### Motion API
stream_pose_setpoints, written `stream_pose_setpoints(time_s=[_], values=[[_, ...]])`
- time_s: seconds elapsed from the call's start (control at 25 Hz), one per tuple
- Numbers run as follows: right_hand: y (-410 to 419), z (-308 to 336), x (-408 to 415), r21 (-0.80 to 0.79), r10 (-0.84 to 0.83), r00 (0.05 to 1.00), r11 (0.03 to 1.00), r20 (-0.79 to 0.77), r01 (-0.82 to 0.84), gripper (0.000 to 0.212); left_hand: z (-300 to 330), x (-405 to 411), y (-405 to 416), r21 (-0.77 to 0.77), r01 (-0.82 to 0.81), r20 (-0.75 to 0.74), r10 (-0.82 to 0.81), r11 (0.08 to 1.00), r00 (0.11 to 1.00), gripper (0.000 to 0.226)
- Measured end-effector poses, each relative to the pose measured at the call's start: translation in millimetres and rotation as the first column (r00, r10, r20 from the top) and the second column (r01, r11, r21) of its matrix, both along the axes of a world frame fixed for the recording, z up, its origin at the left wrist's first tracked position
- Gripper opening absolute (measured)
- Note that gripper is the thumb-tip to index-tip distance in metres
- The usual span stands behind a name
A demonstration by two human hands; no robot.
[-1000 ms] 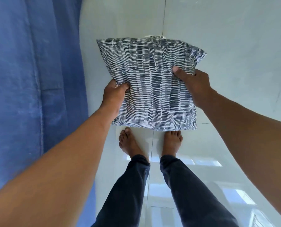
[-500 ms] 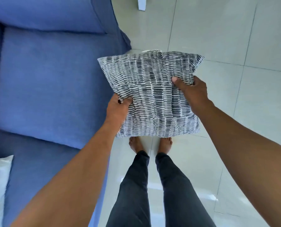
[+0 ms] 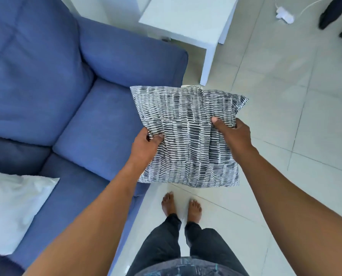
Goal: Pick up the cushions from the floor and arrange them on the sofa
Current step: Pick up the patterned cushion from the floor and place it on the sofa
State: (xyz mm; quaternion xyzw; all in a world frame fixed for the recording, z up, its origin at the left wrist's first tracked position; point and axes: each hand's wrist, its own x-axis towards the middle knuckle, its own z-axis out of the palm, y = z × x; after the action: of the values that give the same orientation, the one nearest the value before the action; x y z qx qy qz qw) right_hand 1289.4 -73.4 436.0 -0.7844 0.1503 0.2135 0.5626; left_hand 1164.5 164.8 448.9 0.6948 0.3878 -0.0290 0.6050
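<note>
The striped cushion point(image 3: 188, 136) is off the floor — both hands, left hand point(image 3: 146, 145) and right hand point(image 3: 231, 136), pinch it tight — not yet on the sofa point(image 3: 98, 120), near its front edge.

Both hands hold a striped cushion point(image 3: 188, 136) up in the air, above the tiled floor point(image 3: 285, 116) and just beside the front edge of the blue sofa point(image 3: 66, 96). The left hand point(image 3: 146, 146) pinches the cushion's left edge, thumb on top; the right hand point(image 3: 233, 136) grips its right side, thumb pressed into the fabric. A small label shows at the cushion's far edge. On the sofa's seat, at the near left, lies a white cushion point(image 3: 12, 208). A white table point(image 3: 188, 18) stands on the floor beyond the sofa's armrest. The person's bare feet point(image 3: 181, 206) stand on the tiles below the striped cushion, close to the sofa's front.
</note>
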Motion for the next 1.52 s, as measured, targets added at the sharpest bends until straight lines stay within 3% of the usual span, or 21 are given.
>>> stream_pose_setpoints(time_s=[0.44, 0.68, 0.8, 1.2, 1.36, 1.52], values=[[104.3, 41.5, 26.0, -0.012, 0.325, 0.943, 0.946, 0.075, -0.325, 0.046, 29.8, -46.0, 52.0, 0.029, -0.283, 0.015, 0.282, 0.959, 0.959, 0.03], [215.9, 46.3, 44.0, -0.062, 0.501, 0.862, 0.865, 0.077, -0.498, 0.053, 18.4, -59.0, 128.2, -0.002, -0.434, 0.013, 0.434, 0.901, 0.901, 0.031], [278.6, 48.6, 50.0, -0.08, 0.585, 0.808, 0.81, 0.063, -0.581, 0.064, 19.1, -67.0, 168.1, -0.002, -0.523, 0.009, 0.523, 0.852, 0.852, 0.03], [421.2, 61.6, 71.0, 0.02, 0.759, 0.649, 0.649, 0.053, -0.761, 0.032, 27.2, -70.3, 247.9, 0.005, -0.716, 0.012, 0.716, 0.698, 0.698, 0.032], [464.8, 48.8, 91.4, 0.058, 0.807, 0.589, 0.587, 0.035, -0.807, 0.039, 21.4, -56.4, 267.4, 0.033, -0.773, -0.024, 0.774, 0.634, 0.633, 0.028], [517.8, 27.7, 121.4, 0.054, 0.879, 0.475, 0.476, -0.026, -0.878, 0.043, 4.2, -33.2, 294.6, 0.023, -0.865, -0.05, 0.865, 0.501, 0.499, 0.037]])
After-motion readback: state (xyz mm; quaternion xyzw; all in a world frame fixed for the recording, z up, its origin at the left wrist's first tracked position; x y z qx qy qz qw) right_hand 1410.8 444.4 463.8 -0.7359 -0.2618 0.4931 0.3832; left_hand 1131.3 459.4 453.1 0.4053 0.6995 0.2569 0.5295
